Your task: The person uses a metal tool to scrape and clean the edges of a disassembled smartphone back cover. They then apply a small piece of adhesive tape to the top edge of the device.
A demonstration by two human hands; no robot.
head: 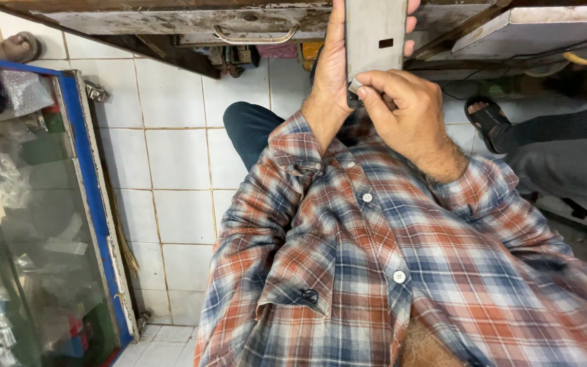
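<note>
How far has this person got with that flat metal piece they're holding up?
Nothing shows as finished: the grey metal plate bears one small slot and no visible fresh marks. In hand: the left hand grips the plate upright from behind, while the right hand pinches at its lower edge; what the fingers hold there is hidden. What is left cannot be told from this view.

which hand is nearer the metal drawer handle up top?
Left. The left hand holding the grey flat device is just right of the drawer handle; the right hand grips the device's bottom, farther right and lower.
</note>
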